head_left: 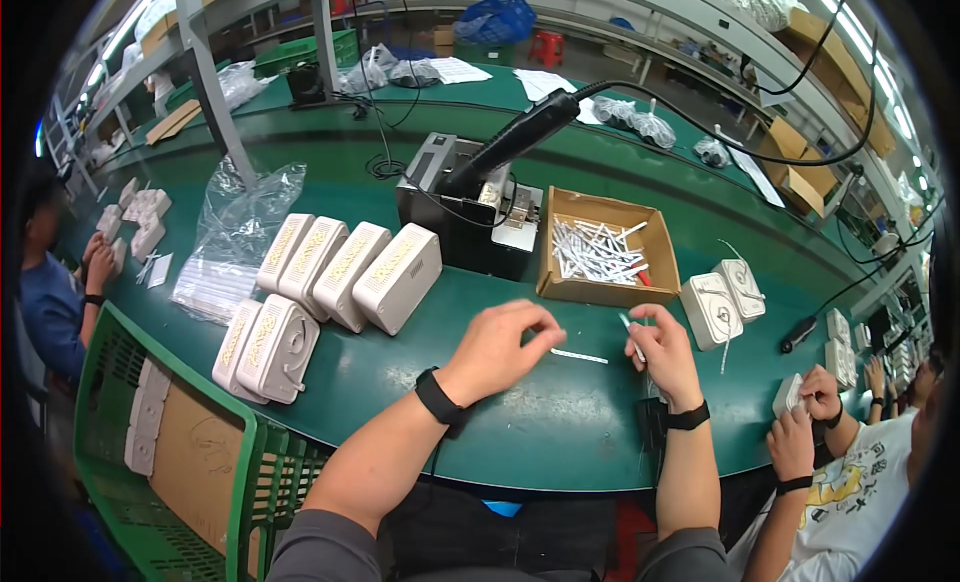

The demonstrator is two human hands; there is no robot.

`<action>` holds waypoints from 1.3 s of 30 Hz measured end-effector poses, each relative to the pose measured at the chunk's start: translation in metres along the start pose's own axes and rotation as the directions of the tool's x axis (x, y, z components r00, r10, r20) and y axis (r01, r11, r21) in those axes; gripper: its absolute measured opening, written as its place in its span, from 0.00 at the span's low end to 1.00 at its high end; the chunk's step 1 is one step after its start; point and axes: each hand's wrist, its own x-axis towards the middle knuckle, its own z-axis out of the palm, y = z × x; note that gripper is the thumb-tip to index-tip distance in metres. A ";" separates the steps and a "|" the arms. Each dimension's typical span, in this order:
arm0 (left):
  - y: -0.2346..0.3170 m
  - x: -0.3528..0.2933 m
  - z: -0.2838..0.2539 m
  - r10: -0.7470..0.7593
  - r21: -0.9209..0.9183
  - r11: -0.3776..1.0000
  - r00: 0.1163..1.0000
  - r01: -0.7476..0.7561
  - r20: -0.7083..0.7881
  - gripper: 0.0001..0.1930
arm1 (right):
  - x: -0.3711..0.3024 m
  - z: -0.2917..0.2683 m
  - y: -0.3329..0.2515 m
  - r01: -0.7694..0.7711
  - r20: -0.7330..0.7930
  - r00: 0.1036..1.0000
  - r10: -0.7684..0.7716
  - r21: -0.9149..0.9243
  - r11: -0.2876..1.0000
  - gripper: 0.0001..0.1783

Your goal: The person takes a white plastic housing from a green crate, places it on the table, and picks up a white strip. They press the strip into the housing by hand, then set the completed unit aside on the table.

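Observation:
My left hand (500, 347) hovers over the green bench with thumb and forefinger bent together in a ring. Whatever may be between those fingertips is hidden. A thin white strip with small marks (580, 357) lies just past them on the bench top. To the right, my right hand (662, 352) is closed around a slim white stick-like piece (630, 332), tilted upward. Beyond that hand stands an open cardboard box (608, 290) full of short white strips (595, 250). Two pale plastic housings (712, 310) with trailing strips sit right of the box.
A black soldering-type tool (520, 142) rests in its metal-faced station (430, 167). Several pale housings (398, 277) stand at left beside clear plastic bags (230, 232). A green crate (165, 382) is at lower left. Co-workers sit on both sides; one handles a housing (787, 395).

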 end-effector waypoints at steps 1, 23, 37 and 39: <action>0.002 0.002 -0.001 0.076 0.074 0.995 0.991 -0.068 -0.108 0.09 | -0.002 -0.002 -0.001 0.058 -0.053 0.997 -0.061 -0.056 0.997 0.10; 0.029 -0.043 -0.054 -0.007 0.679 0.699 0.951 0.226 -0.309 0.36 | -0.013 0.004 -0.006 0.302 -0.255 0.915 -0.313 -0.080 0.950 0.18; 0.051 -0.071 -0.035 -0.122 0.508 0.860 0.987 0.052 0.105 0.41 | -0.015 0.006 -0.013 0.396 -0.285 0.868 -0.407 -0.096 0.913 0.18; 0.063 -0.060 -0.023 -0.010 0.362 0.924 0.938 -0.125 0.347 0.38 | -0.017 0.004 -0.013 0.392 -0.277 0.872 -0.403 -0.096 0.915 0.18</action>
